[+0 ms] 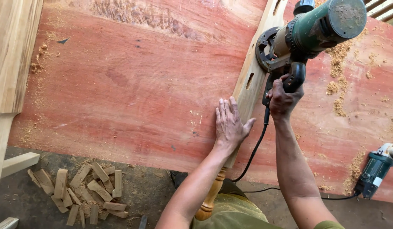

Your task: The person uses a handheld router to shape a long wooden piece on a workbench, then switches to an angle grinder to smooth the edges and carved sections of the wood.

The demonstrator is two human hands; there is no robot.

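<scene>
Work in hand: a long pale wooden piece (251,80) lies on the red desk (132,85), running from the upper right of the frame down to the lower middle, where its turned, rounded end hangs past the desk's edge.
Done so far: two slots show in the wooden piece, one just below the router's base and one at the top edge of the frame; loose sawdust (338,91) lies to the right of it.
Left to do: the stretch of the wooden piece under and below the left hand is uncut; whether more slots belong there cannot be told.
Router (309,34): green, with a round base resting on the wooden piece in the upper right of the frame; its black cord drops toward the lower middle.
Right hand (282,99): clenched on the router's black handle, forearm reaching up from the lower right.
Left hand (230,123): released and flat, fingers spread, pressing on the wooden piece and the desk beside it, just left of the right hand.
Nearby: a second power tool (374,169) at the right edge; small wood offcuts (84,191) on the floor at lower left.
</scene>
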